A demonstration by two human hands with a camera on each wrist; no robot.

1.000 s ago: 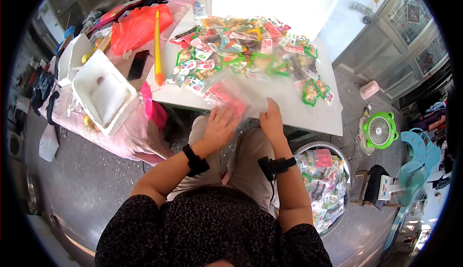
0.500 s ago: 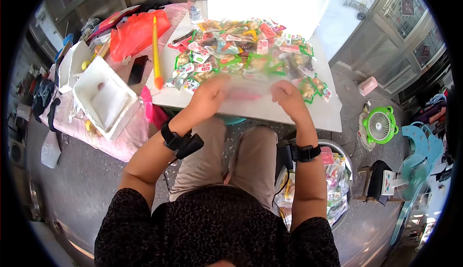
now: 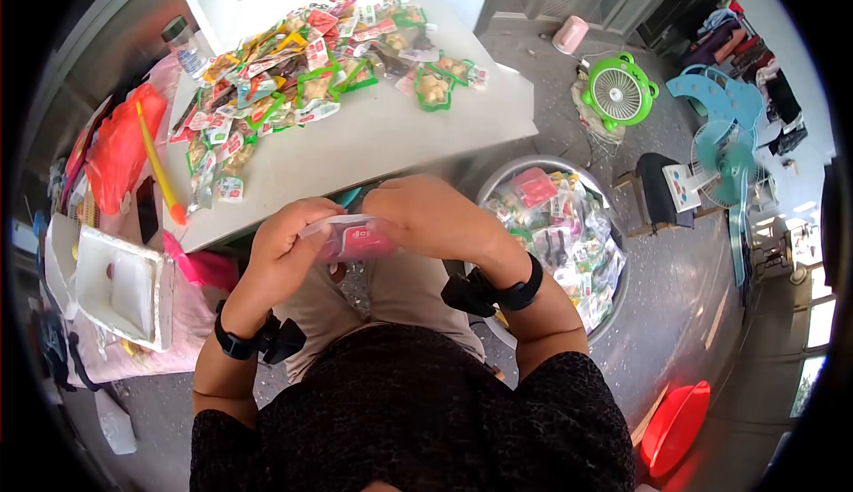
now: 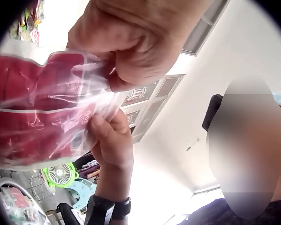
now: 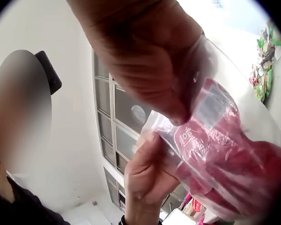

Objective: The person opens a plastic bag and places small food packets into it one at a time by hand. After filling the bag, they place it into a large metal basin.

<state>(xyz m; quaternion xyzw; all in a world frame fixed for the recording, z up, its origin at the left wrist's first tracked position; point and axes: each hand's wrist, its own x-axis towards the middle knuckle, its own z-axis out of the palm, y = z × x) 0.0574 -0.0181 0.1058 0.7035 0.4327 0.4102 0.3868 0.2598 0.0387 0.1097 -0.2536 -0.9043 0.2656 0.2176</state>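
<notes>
A clear plastic bag [image 3: 360,239] with pink-red packets inside is stretched between both hands over the lap, in front of the table edge. My left hand [image 3: 289,248] pinches one end, its thumb across the plastic. At the other end my right hand [image 3: 431,217] grips the bag, its fingers partly hidden behind the back of the hand. White print shows through the plastic of the bag [image 5: 210,136] in the right wrist view. In the left wrist view, the thumb and fingers of my right hand [image 4: 112,136] pinch the bag's edge near my left hand [image 4: 131,47].
Several small food packets [image 3: 315,83] are heaped on the white table [image 3: 329,150]. A metal basin [image 3: 615,305] full of bagged packets stands on the floor at right. Left are a white foam box [image 3: 160,314] and a yellow stick [image 3: 160,163]. A green fan [image 3: 619,91] stands beyond the basin.
The bag of pink-red packets has come off the table toward the body, now held by both hands. The head view has turned to the right, bringing the basin into fuller sight.
</notes>
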